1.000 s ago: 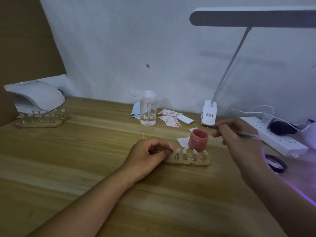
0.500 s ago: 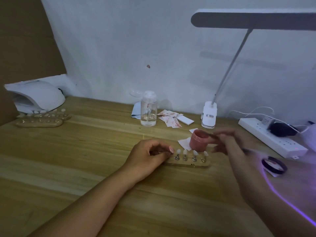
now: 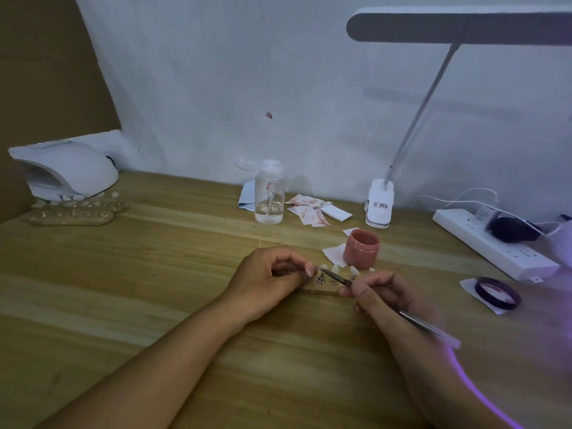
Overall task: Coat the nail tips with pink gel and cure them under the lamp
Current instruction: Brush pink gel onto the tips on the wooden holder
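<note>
Nail tips (image 3: pixel 353 270) stand in a row on metal pegs along a wooden holder (image 3: pixel 318 292), which lies on the wooden table (image 3: pixel 154 274) at centre, directly in front of the open pink gel jar (image 3: pixel 361 250). The tips appear pale; no coating can be confirmed at this resolution.

Left hand (image 3: pixel 269 274): fingers curled, thumb and forefinger closed on the left end of the holder. The exact contact point is hidden by the fingers.

Right hand (image 3: pixel 380 292): fingers clamped around a thin metal-handled brush (image 3: pixel 411 317). The brush head points left across the row and ends just beside the left forefinger tip.

White curing lamp (image 3: pixel 68 171): far left of the table, well apart from the hands. Two further wooden holders (image 3: pixel 74 216) with tips lie at its opening.

Behind the jar: a clear bottle (image 3: pixel 269 196), pink-stained wipes (image 3: pixel 306 212) and a clip desk lamp (image 3: pixel 379 202). To the right: a power strip (image 3: pixel 495 243) and a dark jar lid (image 3: pixel 498 292).
</note>
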The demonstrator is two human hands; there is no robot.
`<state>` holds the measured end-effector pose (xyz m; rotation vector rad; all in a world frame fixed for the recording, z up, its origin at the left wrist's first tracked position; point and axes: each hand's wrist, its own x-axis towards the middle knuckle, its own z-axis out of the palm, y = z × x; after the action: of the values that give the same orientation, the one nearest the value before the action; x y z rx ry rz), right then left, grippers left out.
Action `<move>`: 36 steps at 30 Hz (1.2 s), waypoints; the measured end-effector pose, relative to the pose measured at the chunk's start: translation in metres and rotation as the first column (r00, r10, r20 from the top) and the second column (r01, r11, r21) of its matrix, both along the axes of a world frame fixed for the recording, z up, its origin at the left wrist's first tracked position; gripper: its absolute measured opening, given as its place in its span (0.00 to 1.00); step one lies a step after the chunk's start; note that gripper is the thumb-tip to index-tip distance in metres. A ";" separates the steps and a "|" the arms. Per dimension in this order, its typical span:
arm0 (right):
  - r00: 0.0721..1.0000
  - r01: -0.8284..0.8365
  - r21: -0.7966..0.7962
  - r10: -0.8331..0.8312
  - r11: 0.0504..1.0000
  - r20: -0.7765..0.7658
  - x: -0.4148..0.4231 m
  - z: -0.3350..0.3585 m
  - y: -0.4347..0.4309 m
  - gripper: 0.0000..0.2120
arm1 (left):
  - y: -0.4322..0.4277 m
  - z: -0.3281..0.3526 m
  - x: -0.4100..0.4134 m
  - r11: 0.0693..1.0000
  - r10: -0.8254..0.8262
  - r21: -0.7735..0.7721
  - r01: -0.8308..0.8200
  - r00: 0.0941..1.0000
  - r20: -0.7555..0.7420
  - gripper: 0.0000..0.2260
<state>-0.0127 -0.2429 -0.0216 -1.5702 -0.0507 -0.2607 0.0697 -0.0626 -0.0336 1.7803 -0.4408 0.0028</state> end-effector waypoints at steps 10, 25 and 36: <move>1.000 0.004 -0.001 -0.004 1.000 0.011 -0.001 0.001 0.001 0.05 | 0.000 -0.002 0.001 1.000 -0.009 -0.012 0.009 1.000 -0.005 0.08; 0.997 -0.045 -0.156 0.055 0.987 0.060 -0.006 0.004 0.004 0.05 | -0.001 0.000 -0.001 0.998 0.060 0.028 -0.061 0.998 0.019 0.07; 0.997 -0.034 -0.130 0.043 0.991 0.068 -0.005 0.006 0.005 0.04 | -0.001 0.001 -0.001 0.998 0.056 0.034 -0.056 0.998 0.020 0.08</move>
<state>-0.0177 -0.2384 -0.0152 -1.6865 -0.1549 -0.2872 0.0687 -0.0637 -0.0327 1.8272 -0.4067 0.0523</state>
